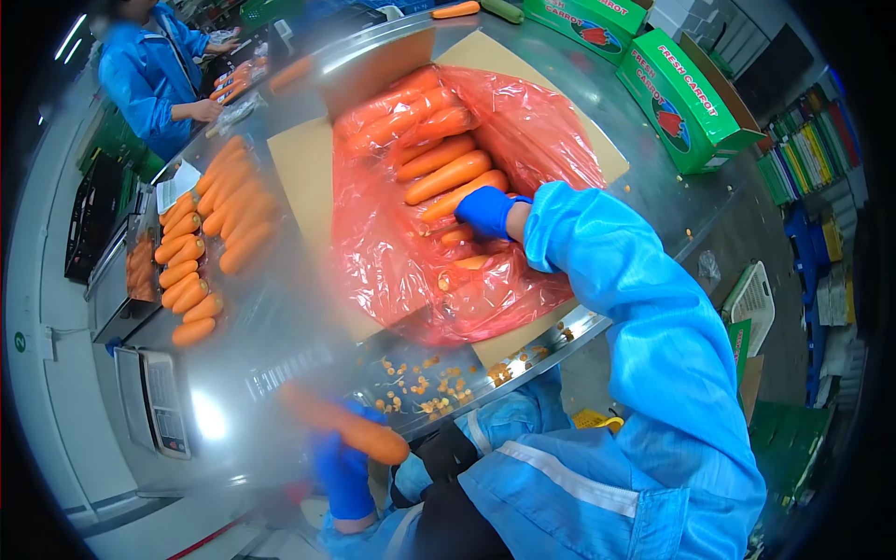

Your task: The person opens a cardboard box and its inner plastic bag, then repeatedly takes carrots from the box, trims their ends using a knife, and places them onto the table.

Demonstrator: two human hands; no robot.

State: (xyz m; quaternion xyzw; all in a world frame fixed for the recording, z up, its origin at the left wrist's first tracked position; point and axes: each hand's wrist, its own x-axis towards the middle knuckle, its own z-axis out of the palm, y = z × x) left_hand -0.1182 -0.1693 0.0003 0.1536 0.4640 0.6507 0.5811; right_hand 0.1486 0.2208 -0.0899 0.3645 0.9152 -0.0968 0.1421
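Note:
My left hand (343, 476), in a blue glove, is low near the table's front edge and closed round a carrot (373, 439). Blur hides part of its fingers. My right hand (485, 213), gloved in blue as well, reaches into an open carton (301, 177) lined with a red plastic bag (373, 271). Its fingers are closed at the right end of a carrot (457, 198) in the row. More carrots (446, 154) lie side by side in the bag, the upper ones partly under the red film.
Loose carrots (187, 289) lie in rows on the metal table (289, 322) at left. Carrot scraps (425, 385) dot its front edge. Green carrot boxes (686, 98) stand at the back right. A person in a blue coat (145, 79) works at the far left. A digital scale (163, 401) sits lower left.

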